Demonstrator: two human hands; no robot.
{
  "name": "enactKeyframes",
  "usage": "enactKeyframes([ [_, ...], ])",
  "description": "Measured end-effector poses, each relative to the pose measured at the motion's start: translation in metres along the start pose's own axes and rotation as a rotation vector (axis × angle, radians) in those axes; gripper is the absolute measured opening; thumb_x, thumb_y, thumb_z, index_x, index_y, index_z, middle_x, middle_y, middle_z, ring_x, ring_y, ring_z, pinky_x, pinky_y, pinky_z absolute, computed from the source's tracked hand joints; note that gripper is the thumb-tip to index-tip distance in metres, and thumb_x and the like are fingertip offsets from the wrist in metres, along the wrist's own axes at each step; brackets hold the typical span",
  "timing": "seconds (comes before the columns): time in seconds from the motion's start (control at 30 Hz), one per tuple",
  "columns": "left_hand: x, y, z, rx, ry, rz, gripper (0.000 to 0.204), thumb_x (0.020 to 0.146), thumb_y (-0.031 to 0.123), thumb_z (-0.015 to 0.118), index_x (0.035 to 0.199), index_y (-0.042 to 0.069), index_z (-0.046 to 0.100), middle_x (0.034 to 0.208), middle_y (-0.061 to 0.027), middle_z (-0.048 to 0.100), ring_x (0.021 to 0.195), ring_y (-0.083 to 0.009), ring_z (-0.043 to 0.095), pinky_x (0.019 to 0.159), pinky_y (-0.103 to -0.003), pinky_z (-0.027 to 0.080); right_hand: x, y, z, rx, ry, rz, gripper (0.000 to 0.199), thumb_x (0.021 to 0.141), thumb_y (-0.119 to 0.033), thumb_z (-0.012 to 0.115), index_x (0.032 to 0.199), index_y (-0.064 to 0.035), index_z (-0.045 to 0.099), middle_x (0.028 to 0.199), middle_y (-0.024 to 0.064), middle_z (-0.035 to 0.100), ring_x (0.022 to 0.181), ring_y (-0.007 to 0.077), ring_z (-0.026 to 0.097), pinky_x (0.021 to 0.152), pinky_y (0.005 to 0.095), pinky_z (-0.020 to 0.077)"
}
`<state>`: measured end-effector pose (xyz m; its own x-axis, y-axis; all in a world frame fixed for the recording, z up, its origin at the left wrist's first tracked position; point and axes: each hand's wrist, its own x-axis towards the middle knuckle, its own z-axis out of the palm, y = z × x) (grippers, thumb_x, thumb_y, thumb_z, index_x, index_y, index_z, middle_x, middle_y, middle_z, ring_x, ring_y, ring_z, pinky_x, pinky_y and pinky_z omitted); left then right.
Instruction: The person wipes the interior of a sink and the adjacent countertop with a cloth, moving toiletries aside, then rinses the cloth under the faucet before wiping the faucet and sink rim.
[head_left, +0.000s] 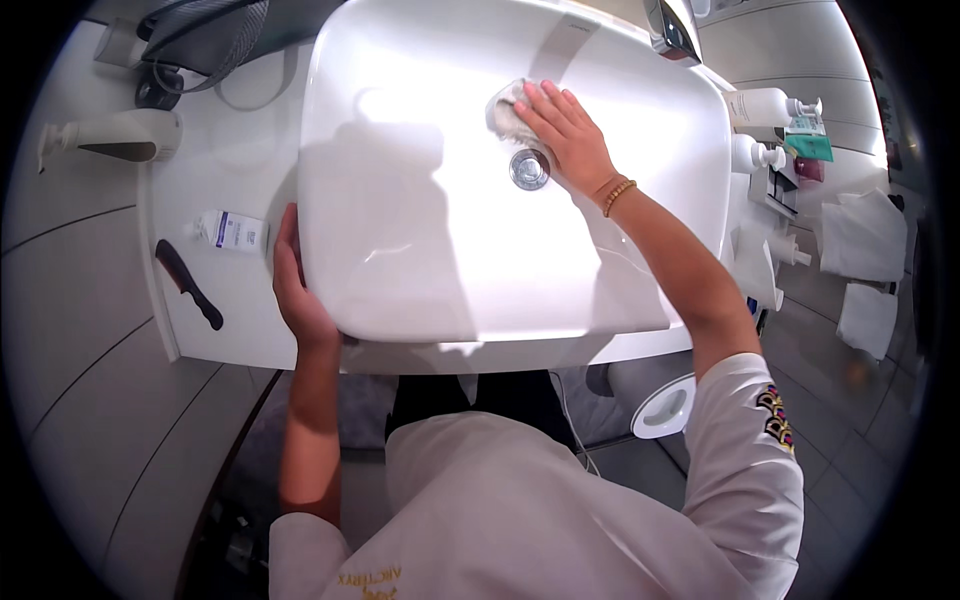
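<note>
A white rectangular basin point(400, 300) stands on the counter before me. My right hand point(572, 135) reaches into it and presses a crumpled white cloth point(508, 118) against the bottom, just beyond the round metal drain point(529, 169). Its fingers lie extended over the cloth, and a beaded bracelet circles the wrist. Against the outer left side of the basin, near its front corner, rests my left hand point(298, 290). Those fingers are stretched along the wall with nothing held in them.
On the counter to the left are a black comb point(188, 284), a small white tube point(238, 232), a pump bottle point(125, 135) and a dark bag point(205, 40). A chrome faucet point(672, 35) rises at the back right. More pump bottles point(765, 106) line the right side.
</note>
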<state>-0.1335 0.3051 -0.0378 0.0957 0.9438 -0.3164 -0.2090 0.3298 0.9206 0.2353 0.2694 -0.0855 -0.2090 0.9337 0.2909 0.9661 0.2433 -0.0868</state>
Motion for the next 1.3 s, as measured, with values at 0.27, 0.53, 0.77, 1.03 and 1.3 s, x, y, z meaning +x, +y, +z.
enactKeyframes([
  [0.27, -0.001, 0.002, -0.003, -0.017, -0.028, 0.014, 0.054, 0.105, 0.032, 0.023, 0.145, -0.002, 0.034, 0.143, -0.0146, 0.045, 0.130, -0.0241, 0.045, 0.109, -0.036, 0.035, 0.037, 0.012, 0.035, -0.160, 0.443, 0.097, 0.050, 0.080, -0.005, 0.066, 0.126, -0.0222, 0.059, 0.124, 0.0079, 0.057, 0.118, 0.0288, 0.053, 0.105, 0.0428, 0.0400],
  [0.53, -0.001, 0.000, -0.004, -0.013, -0.044, 0.004, 0.053, 0.105, 0.033, 0.023, 0.145, -0.001, 0.034, 0.142, -0.0136, 0.046, 0.129, -0.0233, 0.046, 0.108, -0.036, 0.037, -0.018, 0.053, -0.014, -0.148, 0.086, 0.115, 0.033, 0.076, -0.005, 0.069, 0.106, -0.0177, 0.067, 0.099, 0.0054, 0.057, 0.089, 0.0220, 0.058, 0.072, 0.0337, 0.0520],
  [0.77, -0.001, -0.003, -0.006, -0.021, -0.069, 0.027, 0.054, 0.105, 0.032, 0.022, 0.144, -0.002, 0.036, 0.142, -0.0137, 0.046, 0.129, -0.0231, 0.046, 0.110, -0.036, 0.035, -0.018, 0.071, -0.010, -0.055, 0.153, 0.179, 0.036, 0.076, 0.001, 0.068, 0.108, -0.0140, 0.067, 0.099, 0.0085, 0.056, 0.087, 0.0240, 0.059, 0.068, 0.0336, 0.0521],
  [1.03, -0.003, 0.000, -0.007, -0.020, -0.090, 0.021, 0.054, 0.105, 0.030, 0.022, 0.143, -0.005, 0.037, 0.140, -0.0172, 0.048, 0.128, -0.0244, 0.047, 0.109, -0.036, 0.036, 0.048, 0.030, 0.042, 0.007, 0.522, 0.258, 0.038, 0.071, 0.007, 0.065, 0.104, -0.0118, 0.066, 0.095, 0.0087, 0.052, 0.088, 0.0275, 0.052, 0.074, 0.0364, 0.0481],
  [1.3, -0.006, 0.006, -0.001, 0.029, -0.080, 0.026, 0.055, 0.104, 0.031, 0.023, 0.142, -0.006, 0.037, 0.139, -0.0180, 0.049, 0.128, -0.0255, 0.047, 0.109, -0.037, 0.035, 0.124, -0.042, 0.068, 0.252, 0.525, 0.142, 0.041, 0.069, 0.010, 0.064, 0.105, -0.0091, 0.064, 0.100, 0.0111, 0.052, 0.090, 0.0299, 0.053, 0.078, 0.0383, 0.0465],
])
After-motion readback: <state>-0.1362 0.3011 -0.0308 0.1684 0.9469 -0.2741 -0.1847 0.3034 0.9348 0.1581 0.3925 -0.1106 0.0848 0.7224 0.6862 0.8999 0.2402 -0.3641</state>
